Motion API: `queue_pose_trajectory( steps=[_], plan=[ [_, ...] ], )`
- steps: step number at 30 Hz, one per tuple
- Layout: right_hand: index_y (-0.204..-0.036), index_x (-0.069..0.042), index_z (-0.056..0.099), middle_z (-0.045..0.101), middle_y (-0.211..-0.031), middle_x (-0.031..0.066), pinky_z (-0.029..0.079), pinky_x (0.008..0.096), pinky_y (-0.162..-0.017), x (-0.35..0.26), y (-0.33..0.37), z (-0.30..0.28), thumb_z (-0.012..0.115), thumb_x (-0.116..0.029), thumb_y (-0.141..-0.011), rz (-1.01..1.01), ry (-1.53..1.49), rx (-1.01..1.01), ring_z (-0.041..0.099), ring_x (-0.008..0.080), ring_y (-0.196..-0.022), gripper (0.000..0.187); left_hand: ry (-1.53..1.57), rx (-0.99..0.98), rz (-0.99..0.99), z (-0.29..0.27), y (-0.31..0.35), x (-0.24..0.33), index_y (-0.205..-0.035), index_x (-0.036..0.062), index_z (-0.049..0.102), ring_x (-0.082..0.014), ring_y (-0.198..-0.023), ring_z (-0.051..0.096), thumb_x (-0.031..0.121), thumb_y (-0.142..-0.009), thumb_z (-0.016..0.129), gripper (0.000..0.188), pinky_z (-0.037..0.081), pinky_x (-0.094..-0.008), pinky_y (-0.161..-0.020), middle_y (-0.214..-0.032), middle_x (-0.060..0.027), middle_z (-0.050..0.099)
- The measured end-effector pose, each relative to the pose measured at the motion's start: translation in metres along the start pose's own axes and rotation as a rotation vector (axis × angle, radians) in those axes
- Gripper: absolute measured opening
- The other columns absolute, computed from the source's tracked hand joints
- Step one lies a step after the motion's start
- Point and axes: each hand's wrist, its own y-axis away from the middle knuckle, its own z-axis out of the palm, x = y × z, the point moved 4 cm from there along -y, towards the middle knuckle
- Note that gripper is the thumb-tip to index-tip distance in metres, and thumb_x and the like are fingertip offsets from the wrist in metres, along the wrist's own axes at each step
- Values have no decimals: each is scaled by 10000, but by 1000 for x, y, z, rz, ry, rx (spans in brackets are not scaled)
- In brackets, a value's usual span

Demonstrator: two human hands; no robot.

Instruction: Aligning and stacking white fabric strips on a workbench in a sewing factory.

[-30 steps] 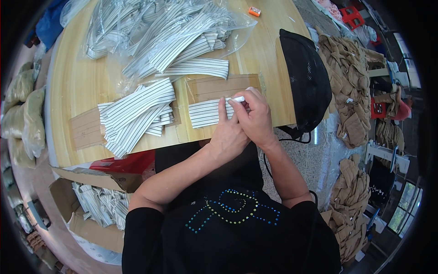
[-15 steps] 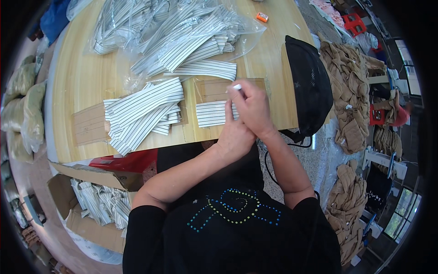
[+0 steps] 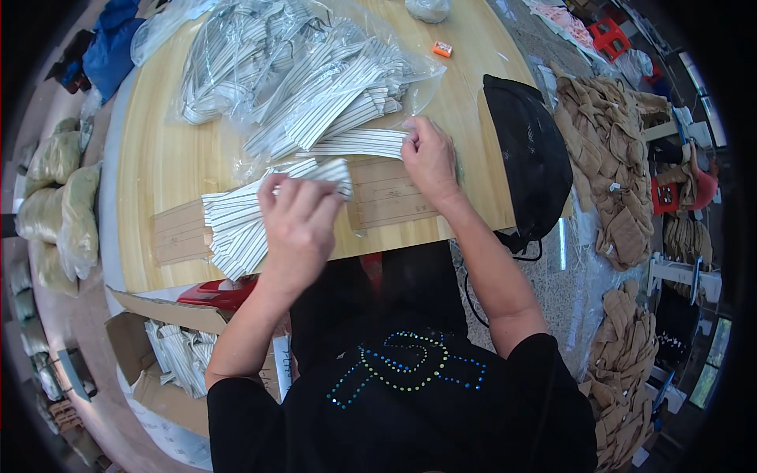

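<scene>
The left hand (image 3: 298,225), fingers curled, grips a blurred striped strip (image 3: 337,175) above a loose, crisscrossed pile (image 3: 236,229). The right hand (image 3: 430,162) pinches the end of a flat cloth band (image 3: 359,143), which lies on the wood-grained table (image 3: 154,150) between a crinkled clear bag (image 3: 430,83) and rectangular brown cardboard (image 3: 390,195).

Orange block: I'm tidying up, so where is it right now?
In the head view, the orange block lies toward the far right of the table, just beyond the right corner of the clear bag and past the right hand.
</scene>
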Motion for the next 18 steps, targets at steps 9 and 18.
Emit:
queue_pose_trajectory(
  steps=[9, 18],
  plan=[
    [-1068, -21, 606, 590, -783, 39, 466, 271, -658, 24, 67, -72, 617, 14, -855, 397, -365, -233, 556, 138, -679, 216, -22, 142, -202, 21, 28, -32, -871, 39, 632, -309, -1013, 555, -76, -650, 608, 251, 374, -473, -954, -1081, -135, 617],
    [-1061, -45, 605, 604, -791, 28, 453, 327, -758, 24, 75, -72, 689, 4, -800, 157, -92, -93, 584, 160, -688, 279, 320, -257, 59, 117, 10, 89, -1158, -9, 601, -294, -1118, 531, 127, -783, 693, 410, 389, -439, -955, -1264, -135, 563]
  ],
)
